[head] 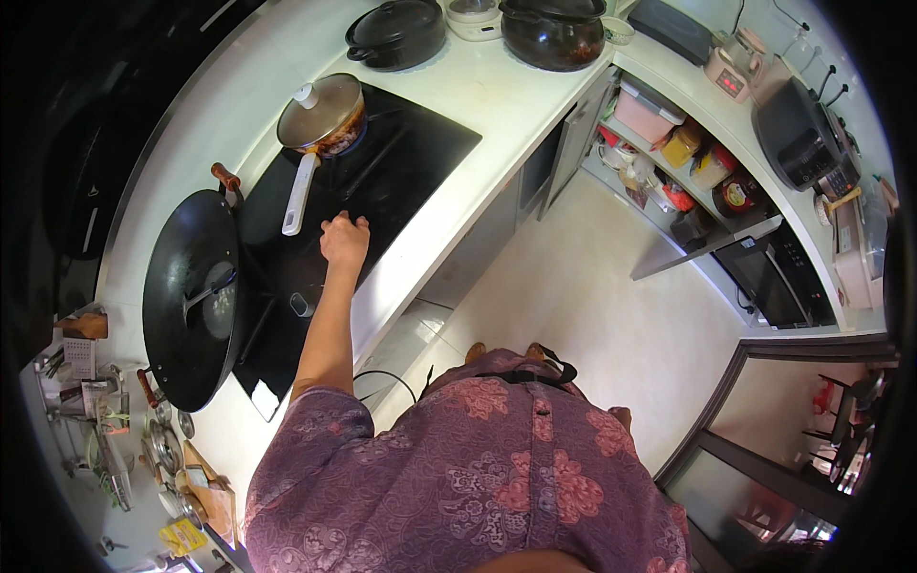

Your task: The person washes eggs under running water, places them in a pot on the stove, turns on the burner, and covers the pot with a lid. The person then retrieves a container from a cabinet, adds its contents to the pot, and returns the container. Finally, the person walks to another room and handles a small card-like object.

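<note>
My left hand [345, 238] is over the front part of the black glass cooktop [401, 154], its fingers curled downward. The fingertips are partly hidden, so I cannot tell whether they touch the glass. Just beyond the hand is the white handle [299, 195] of a saucepan [342, 132]. The pan stands on the far cooking zone, covered by a glass lid [319, 113] with a white knob. On the left sits a large black wok [183, 286] with wooden grips, and a ladle [208, 294] lies inside it. My right hand is out of view.
Dark lidded pots [397, 36] and a rounder pot [553, 36] stand on the far counter. A cabinet door [706, 251] hangs open below the right counter, near a microwave [777, 279]. A cutting board [211, 501] and pan lids [166, 445] are at lower left.
</note>
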